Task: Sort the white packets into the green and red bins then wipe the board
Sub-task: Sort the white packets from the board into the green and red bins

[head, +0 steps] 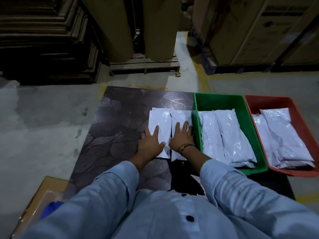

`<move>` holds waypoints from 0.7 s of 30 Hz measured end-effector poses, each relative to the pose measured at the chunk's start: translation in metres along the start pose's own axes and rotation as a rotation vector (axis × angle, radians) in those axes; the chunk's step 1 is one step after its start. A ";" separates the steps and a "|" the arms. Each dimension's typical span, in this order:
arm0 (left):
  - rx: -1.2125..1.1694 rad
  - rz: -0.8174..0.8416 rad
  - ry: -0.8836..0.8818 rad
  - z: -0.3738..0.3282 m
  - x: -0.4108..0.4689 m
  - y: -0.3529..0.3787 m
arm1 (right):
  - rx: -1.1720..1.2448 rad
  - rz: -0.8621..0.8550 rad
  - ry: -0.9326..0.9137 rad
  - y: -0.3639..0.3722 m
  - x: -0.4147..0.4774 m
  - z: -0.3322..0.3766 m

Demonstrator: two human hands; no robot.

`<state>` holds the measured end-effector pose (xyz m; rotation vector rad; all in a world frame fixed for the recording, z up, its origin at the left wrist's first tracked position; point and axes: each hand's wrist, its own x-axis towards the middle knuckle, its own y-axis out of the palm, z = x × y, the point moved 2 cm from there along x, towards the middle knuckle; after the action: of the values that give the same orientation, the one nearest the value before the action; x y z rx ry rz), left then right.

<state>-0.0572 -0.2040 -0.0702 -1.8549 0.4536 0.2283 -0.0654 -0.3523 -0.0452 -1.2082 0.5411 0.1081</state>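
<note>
At the centre of the frame the left hand point(150, 141) and right hand point(182, 138) lay flat, fingers spread, gripping nothing, on two white packets point(162, 122) on the dark board point(112, 128), while more packets filled the green bin point(197, 121) and red bin point(251, 107) at right.

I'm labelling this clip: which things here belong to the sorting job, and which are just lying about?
Job: board; left packet under left hand; right packet under right hand; green bin; red bin; binned packets.

Lying about: rolls; pallet; cartons; cardboard sheet, lower left.
</note>
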 end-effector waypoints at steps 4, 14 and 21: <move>-0.010 -0.010 -0.078 0.012 -0.002 -0.004 | -0.083 0.039 -0.044 0.012 -0.008 -0.001; 0.015 -0.093 -0.139 0.023 -0.014 0.008 | -0.194 -0.004 -0.148 0.030 -0.022 0.000; 0.014 -0.097 -0.168 0.019 -0.015 0.007 | -0.076 -0.024 -0.153 0.016 -0.021 0.001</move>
<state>-0.0725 -0.1845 -0.0769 -1.8215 0.2481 0.3117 -0.0891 -0.3407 -0.0492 -1.2687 0.3909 0.2007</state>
